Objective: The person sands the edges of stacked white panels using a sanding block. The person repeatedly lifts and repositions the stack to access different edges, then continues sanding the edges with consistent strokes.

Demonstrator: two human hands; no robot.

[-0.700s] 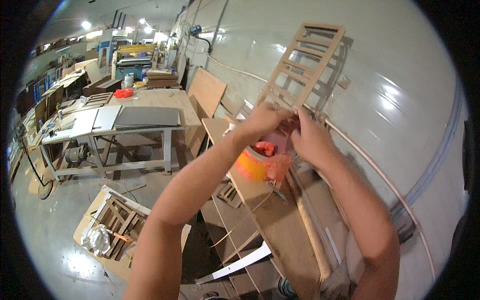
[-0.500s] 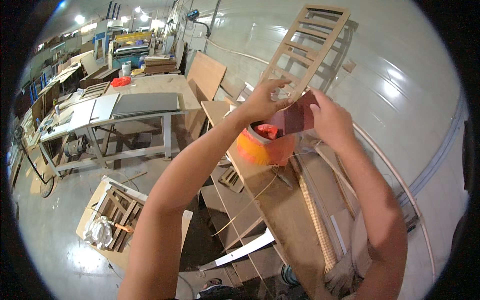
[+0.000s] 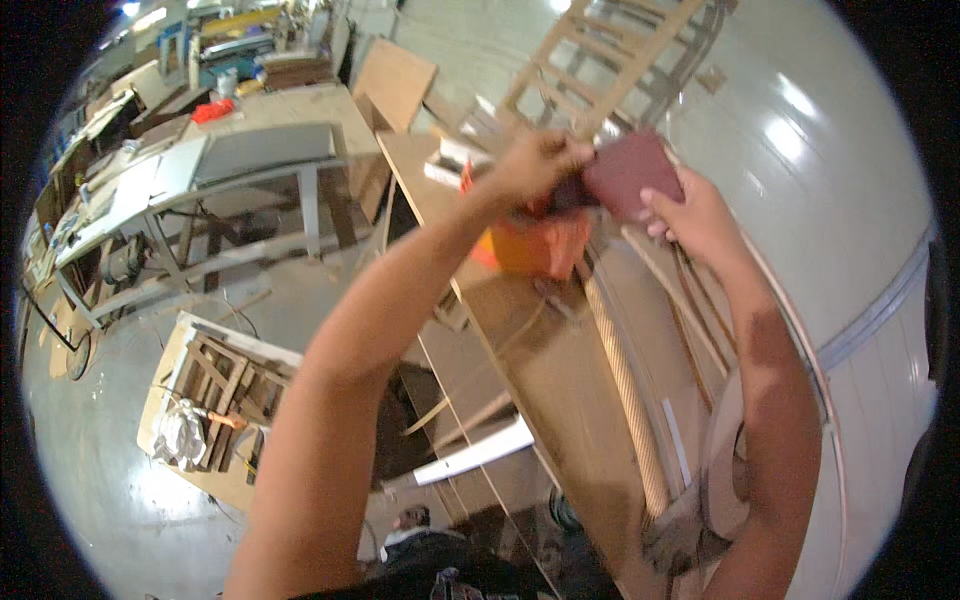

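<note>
A maroon sheet that looks like sandpaper (image 3: 628,175) is held up over the bench, bent between my two hands. My right hand (image 3: 690,210) pinches its right edge, thumb on the near face. On the other side my left hand (image 3: 545,168), blurred by motion, has its fingers closed at a darker part of the sheet. Just below stands an orange and red wrapped bundle (image 3: 535,248) on a long brown board (image 3: 540,350), partly hidden by my left hand and the sheet.
A wooden slatted frame (image 3: 600,65) leans on the pale wall ahead. Along the board's right lies a ribbed tan roll (image 3: 625,400). A worktable with grey panels (image 3: 265,155) stands at the left; a low platform with wooden frames (image 3: 225,400) sits below it.
The view has tilted downward. My left hand has closed on the sheet, and the sheet has turned so its maroon face shows broader. My right hand still grips it.
</note>
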